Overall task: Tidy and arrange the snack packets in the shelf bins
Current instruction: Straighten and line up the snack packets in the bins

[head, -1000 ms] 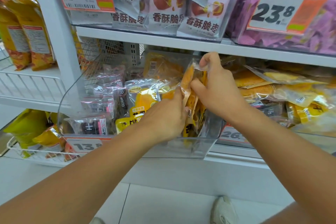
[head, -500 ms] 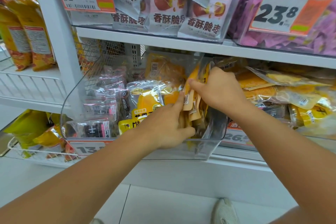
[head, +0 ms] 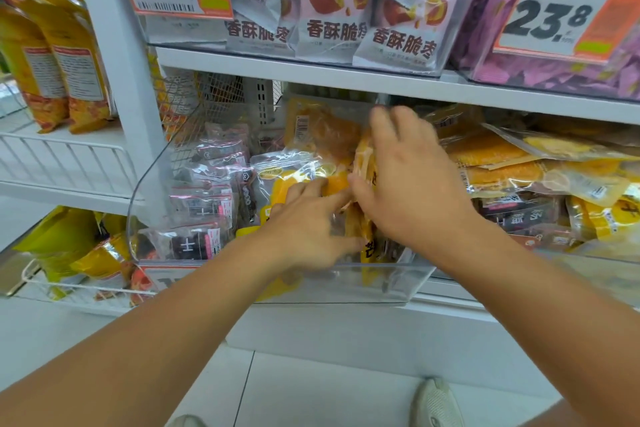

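Head view: you look down at a clear bin point(head: 221, 288) on a white shelf point(head: 346, 78).
Snack packets: yellow mango packets point(head: 363, 229) stand on edge in the right part of the bin, just beside dark plum packets point(head: 207, 191) on the left.
Left hand: your left hand point(head: 311, 232) presses on the yellow stack with fingers reaching across it, so the packets do not tip over. I cannot tell if the fingers curl round a packet.
Right hand: your right hand point(head: 412, 177) is spread flat, fingers straight, and holds nothing. It is blurred, and it pats the top of the stack, likely to push the packets level.
Next bin: more yellow packets point(head: 502, 163) lie flat and messy in the bin to the right.
Change: half a second ago your right hand pinched a yellow packet near its top. Now it has let go and opened, and the packet sits in the stack.
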Motion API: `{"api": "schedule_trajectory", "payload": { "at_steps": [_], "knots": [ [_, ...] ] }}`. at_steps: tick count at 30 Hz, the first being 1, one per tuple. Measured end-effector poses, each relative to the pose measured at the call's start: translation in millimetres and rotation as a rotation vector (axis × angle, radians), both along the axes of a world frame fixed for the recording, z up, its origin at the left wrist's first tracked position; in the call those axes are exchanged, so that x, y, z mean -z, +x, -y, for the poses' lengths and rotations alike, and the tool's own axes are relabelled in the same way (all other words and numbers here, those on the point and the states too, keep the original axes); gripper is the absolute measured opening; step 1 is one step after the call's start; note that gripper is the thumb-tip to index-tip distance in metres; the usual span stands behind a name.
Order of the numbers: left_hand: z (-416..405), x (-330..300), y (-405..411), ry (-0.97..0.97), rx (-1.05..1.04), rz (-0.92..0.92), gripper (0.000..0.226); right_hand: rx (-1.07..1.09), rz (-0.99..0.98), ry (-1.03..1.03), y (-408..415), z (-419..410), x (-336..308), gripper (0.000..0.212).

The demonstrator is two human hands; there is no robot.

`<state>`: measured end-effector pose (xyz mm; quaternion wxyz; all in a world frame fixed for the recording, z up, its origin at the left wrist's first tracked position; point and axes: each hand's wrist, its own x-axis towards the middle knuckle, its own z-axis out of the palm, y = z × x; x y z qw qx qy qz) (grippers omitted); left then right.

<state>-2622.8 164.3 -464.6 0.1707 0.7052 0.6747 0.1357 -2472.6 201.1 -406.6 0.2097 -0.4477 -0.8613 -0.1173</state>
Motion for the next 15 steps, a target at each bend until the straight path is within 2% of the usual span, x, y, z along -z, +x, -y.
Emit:
{"api": "schedule_trajectory", "payload": {
  "at_steps": [2, 4, 6, 9, 11, 12, 15],
  "knots": [
    [9, -7, -14, -0.034, 0.056, 0.077, 0.066, -0.234, 0.152, -0.036, 2, 0, 7, 0.049],
    [24, -21, -30, -0.015, 0.079, 0.047, 0.047, -0.216, 0.355, -0.153, 1, -16, 13, 0.050],
    [35, -43, -49, 0.139, -0.050, -0.061, 0.039, -0.143, 0.479, -0.236, -4, -32, 14, 0.061],
    [23, -64, -73, 0.319, -0.289, -0.253, 0.062, -0.125, 0.410, -0.283, -17, -39, 9, 0.076],
    [5, -60, -77, 0.223, -0.272, -0.315, 0.079, -0.091, 0.354, -0.198, -23, -37, 7, 0.084],
    [-5, -54, -76, 0.134, -0.250, -0.308, 0.086, -0.072, 0.372, -0.168, -25, -36, 6, 0.081],
    [-28, -37, -69, -0.086, -0.224, -0.351, 0.089, -0.057, 0.407, -0.149, -26, -37, 4, 0.049]
  ]
}}
